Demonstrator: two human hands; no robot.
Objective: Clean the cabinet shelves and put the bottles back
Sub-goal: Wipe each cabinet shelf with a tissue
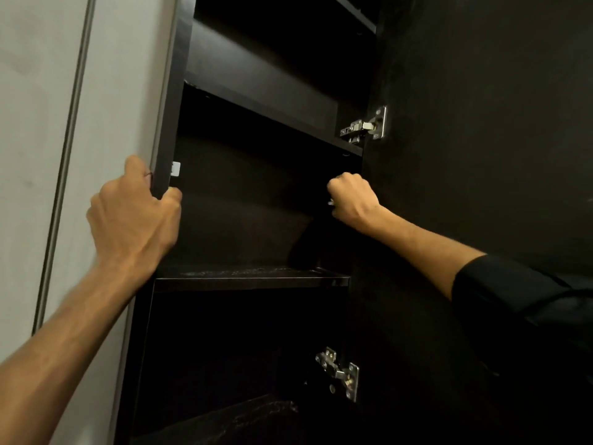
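Observation:
A tall dark cabinet [179, 91] stands open, its shelves bare and deep in shadow. My left hand [134, 213] grips the cabinet's left side panel, thumb inside and fingers wrapped round the outer edge. My right hand [351, 199] is curled into a fist inside the middle compartment, near the right wall, just under an upper shelf [272, 114]. A small pale bit shows at its fingers; what it holds is too dark to make out. The middle shelf [250, 279] below both hands shows dusty streaks along its front. No bottles are in view.
The open dark door [481, 123] swings out on the right, held by two metal hinges [365, 126] [340, 374]. A pale wall panel [38, 123] with a vertical metal strip [69, 149] borders the cabinet on the left. A lower shelf [250, 415] appears at the bottom.

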